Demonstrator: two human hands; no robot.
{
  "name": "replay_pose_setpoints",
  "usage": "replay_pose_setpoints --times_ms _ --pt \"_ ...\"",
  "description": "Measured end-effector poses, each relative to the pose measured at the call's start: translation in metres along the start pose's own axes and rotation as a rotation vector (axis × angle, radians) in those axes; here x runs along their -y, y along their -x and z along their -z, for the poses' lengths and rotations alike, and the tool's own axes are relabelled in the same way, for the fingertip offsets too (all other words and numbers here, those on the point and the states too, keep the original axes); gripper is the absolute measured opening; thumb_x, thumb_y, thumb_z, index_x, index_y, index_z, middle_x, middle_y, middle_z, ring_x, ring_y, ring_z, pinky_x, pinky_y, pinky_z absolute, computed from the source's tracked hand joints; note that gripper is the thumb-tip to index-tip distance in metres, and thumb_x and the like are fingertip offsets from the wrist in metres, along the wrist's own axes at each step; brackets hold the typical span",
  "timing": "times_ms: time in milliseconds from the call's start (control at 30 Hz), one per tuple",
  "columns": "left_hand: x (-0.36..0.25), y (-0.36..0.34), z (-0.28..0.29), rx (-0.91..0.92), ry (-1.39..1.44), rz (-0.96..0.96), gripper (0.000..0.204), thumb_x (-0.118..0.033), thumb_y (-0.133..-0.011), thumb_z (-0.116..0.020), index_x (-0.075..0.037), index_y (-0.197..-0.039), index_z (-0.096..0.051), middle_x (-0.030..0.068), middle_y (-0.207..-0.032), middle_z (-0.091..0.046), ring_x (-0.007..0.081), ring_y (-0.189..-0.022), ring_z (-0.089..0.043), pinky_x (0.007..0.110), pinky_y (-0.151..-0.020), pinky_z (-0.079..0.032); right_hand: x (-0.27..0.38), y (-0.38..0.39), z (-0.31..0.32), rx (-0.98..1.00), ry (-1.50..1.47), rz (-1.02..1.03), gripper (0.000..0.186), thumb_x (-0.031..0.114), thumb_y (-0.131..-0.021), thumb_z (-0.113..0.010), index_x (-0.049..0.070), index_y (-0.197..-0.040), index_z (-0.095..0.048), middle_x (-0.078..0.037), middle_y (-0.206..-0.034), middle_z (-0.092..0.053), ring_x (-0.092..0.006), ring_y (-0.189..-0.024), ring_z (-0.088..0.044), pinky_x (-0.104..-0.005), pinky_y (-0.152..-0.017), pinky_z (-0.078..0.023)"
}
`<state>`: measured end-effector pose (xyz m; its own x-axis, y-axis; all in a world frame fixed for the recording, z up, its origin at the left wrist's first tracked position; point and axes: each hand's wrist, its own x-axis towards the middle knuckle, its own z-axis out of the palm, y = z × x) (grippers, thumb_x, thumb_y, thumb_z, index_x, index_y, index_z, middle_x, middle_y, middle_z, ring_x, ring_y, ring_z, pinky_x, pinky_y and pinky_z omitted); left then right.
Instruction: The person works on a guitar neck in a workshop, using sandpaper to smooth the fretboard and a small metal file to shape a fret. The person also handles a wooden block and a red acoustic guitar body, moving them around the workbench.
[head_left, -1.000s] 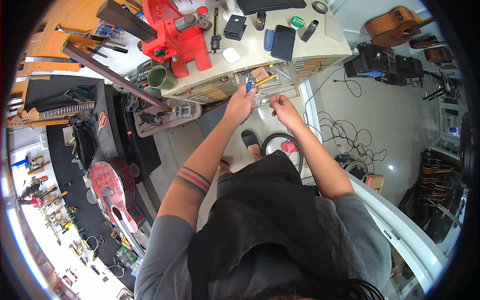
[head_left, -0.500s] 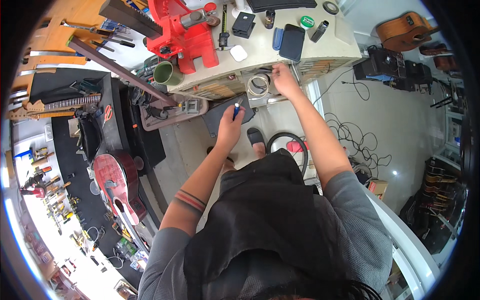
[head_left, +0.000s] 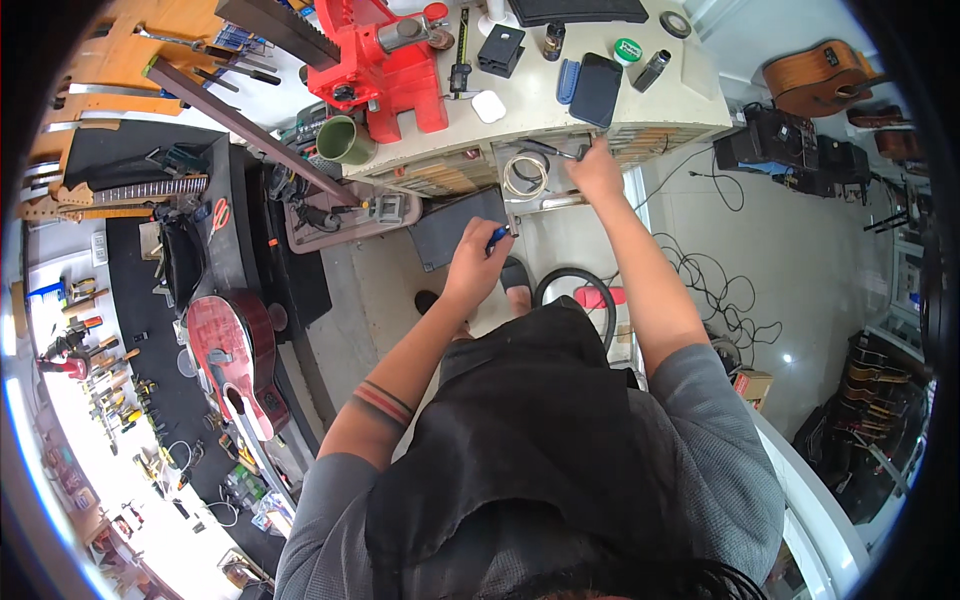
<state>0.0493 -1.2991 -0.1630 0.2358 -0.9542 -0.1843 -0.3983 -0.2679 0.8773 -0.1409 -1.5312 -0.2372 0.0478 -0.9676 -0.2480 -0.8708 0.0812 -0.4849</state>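
The left hand [head_left: 474, 262] is closed around a blue-handled tool [head_left: 497, 236], whose short metal end points toward the right hand [head_left: 597, 175]. That right hand reaches farther forward, over the open drawer [head_left: 555, 203], with its fingers bent at the end of a slim dark tool [head_left: 548, 149]; whether they grip it or only touch it cannot be told. A coil of pale wire [head_left: 526, 176] lies in the drawer, just left of the right hand and ahead of the left one. The blue-handled tool is outside the drawer, in front of it and well apart from the right hand.

Beyond the right hand, on the tabletop [head_left: 540, 112], lie a black smartphone [head_left: 597, 90] and, along its left side, a blue brush [head_left: 568, 82]. A round green tin [head_left: 627, 50] and a dark cylindrical bottle [head_left: 652, 70] are past the phone, toward the right. Ahead of the left hand, farther off, are a rounded white case [head_left: 488, 106], a caliper [head_left: 460, 75] and a black box [head_left: 501, 50]. Farther left stands a red arbor press [head_left: 375, 85], with a green cup [head_left: 345, 140] near its base. A dark flat panel [head_left: 450, 232] lies low, just beyond the left hand. To the right of the right forearm, black cables [head_left: 715, 280] lie in loops on the floor [head_left: 790, 260].
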Motion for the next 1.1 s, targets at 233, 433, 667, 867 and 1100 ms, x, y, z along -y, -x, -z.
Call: replay_pose_setpoints --times_ms 233,433,667,867,1100 --pt "-0.028 -0.017 -0.003 0.058 -0.237 -0.328 0.021 -0.01 -0.092 -0.079 -0.002 -0.104 -0.063 0.0141 -0.109 -0.061 0.0363 -0.103 -0.064 0.048 -0.09 -0.052 -0.031 0.046 0.043 0.008 -0.19 -0.053 0.062 0.034 -0.093 -0.075 -0.004 -0.139 -0.059 -0.033 -0.117 -0.077 -0.0501 -0.112 -0.075 -0.0549 -0.098 -0.059" --pt "-0.078 -0.037 -0.017 -0.001 -0.476 -0.787 0.03 -0.007 -0.086 -0.078 -0.006 -0.109 -0.06 0.0118 -0.121 -0.062 0.0373 -0.125 -0.06 0.055 -0.106 -0.047 -0.023 0.107 0.086 -0.104 -0.17 0.008 0.053 0.027 -0.095 -0.07 0.0 -0.14 -0.058 -0.03 -0.1 -0.078 -0.0507 -0.098 -0.076 -0.0554 -0.088 -0.06" --pt "-0.06 -0.028 -0.029 0.177 -0.63 -0.344 0.041 -0.014 -0.088 -0.077 -0.005 -0.121 -0.055 0.0205 -0.126 -0.067 0.0452 -0.114 -0.071 0.059 -0.101 -0.053 0.005 0.174 0.093 0.198 -0.34 0.155 0.055 0.022 -0.098 -0.074 0.002 -0.144 -0.053 -0.019 -0.083 -0.071 -0.0414 -0.075 -0.072 -0.0521 -0.072 -0.056" --pt "0.027 0.038 0.012 0.277 -0.469 0.204 0.039 -0.02 -0.092 -0.072 -0.001 -0.122 -0.055 0.029 -0.111 -0.075 0.0514 -0.103 -0.073 0.061 -0.088 -0.057 -0.039 0.151 0.012 0.654 -0.937 -0.218 0.047 0.035 -0.116 -0.056 0.006 -0.154 -0.054 -0.006 -0.112 -0.073 -0.013 -0.082 -0.065 -0.0285 -0.073 -0.051" --pt "0.095 0.185 0.076 0.095 -0.372 0.757 0.038 -0.027 -0.092 -0.071 -0.003 -0.121 -0.066 0.0288 -0.117 -0.077 0.05 -0.113 -0.073 0.059 -0.099 -0.057 -0.079 0.019 -0.065 0.753 -1.077 -0.518 0.012 0.014 -0.101 -0.062 0.007 -0.11 -0.067 -0.006 -0.104 -0.075 -0.017 -0.081 -0.069 -0.0327 -0.068 -0.052"
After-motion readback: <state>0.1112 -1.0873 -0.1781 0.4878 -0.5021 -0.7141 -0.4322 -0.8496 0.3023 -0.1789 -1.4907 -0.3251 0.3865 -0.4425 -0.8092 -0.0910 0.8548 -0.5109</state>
